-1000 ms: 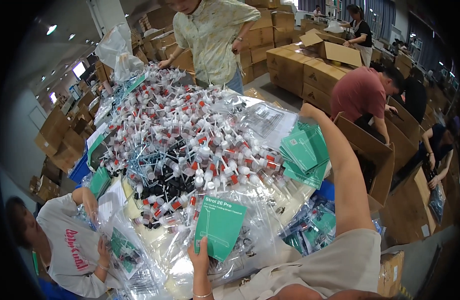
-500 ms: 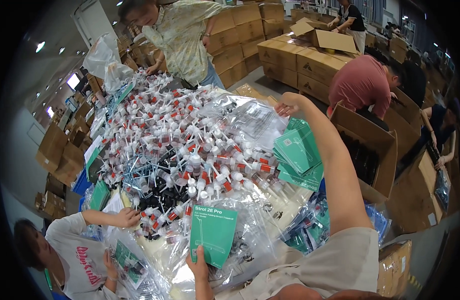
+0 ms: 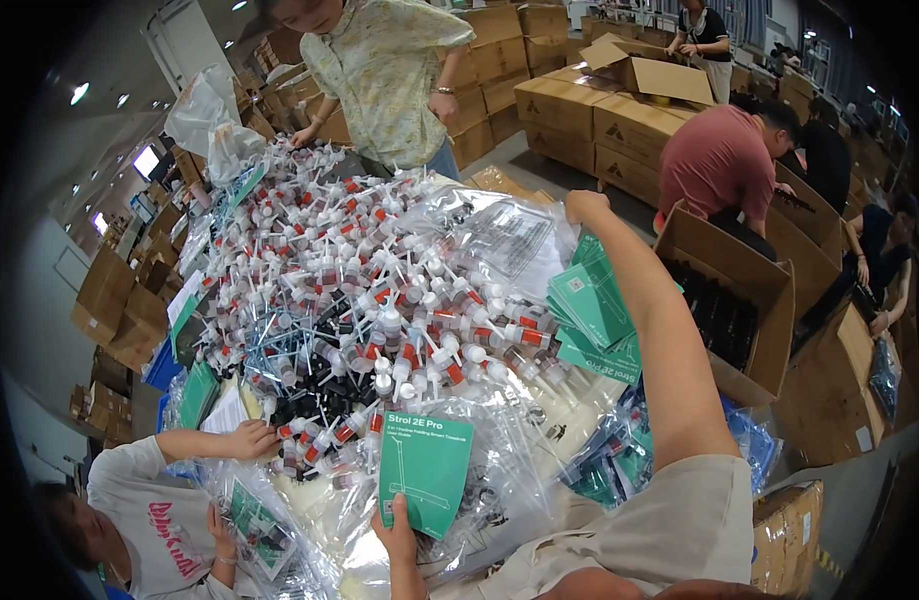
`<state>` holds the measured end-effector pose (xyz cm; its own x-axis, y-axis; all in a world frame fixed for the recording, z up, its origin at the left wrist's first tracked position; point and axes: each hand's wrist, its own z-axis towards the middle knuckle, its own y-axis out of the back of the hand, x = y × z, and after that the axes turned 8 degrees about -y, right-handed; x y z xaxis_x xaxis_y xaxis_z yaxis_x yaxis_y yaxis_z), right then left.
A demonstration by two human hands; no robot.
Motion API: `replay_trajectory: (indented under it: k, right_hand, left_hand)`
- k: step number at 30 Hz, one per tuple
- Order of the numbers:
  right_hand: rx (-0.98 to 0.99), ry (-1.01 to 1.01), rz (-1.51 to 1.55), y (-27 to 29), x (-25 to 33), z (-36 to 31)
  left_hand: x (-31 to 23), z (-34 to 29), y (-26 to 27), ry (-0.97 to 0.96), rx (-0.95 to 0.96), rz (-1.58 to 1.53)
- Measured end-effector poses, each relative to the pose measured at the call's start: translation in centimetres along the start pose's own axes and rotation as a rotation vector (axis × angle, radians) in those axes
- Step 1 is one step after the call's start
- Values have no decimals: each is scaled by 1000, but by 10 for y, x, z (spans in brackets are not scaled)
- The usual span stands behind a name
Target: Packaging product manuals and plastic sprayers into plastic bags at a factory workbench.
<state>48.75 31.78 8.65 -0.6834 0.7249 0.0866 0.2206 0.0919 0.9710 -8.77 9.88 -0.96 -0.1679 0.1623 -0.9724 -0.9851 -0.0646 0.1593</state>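
My left hand grips a green booklet by its lower edge, thumb on its front cover. Stretched far out to the right, my right hand is at the edge of a stack of clear plastic bags with printed sheets. Its fingers are mostly hidden, so whether it holds anything does not show. Under my right forearm lies a fanned pile of green booklets. A large heap of small clear bottles with white nozzles and red labels covers the table, with metal hex keys and black parts among them.
At the left a co-worker's hand touches the heap; another person's hand rests at its far side. Filled clear bags lie front left, more packets to the right. An open carton of black parts stands beyond my right arm.
My right hand has shifted slightly right at the bag stack, and its fingers have gone from view. The left hand keeps the booklet almost still. The person across the table has moved slightly right.
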Motion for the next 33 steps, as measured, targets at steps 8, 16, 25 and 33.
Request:
replay_trajectory:
  k: [8, 16, 25, 33]
  right_hand:
    - [-81, 10, -131, 8, 13, -13]
    - [160, -66, 665, -2, 2, 9]
    - [-225, 395, 482, 38, 66, -67]
    - [-1098, 827, 315, 131, 64, -144]
  left_hand:
    - [-2, 0, -2, -12, -18, -39]
    - [-9, 2, -7, -30, -16, 3]
    - [-6, -1, 2, -24, 17, -6]
    - [-3, 5, 5, 71, -38, -228]
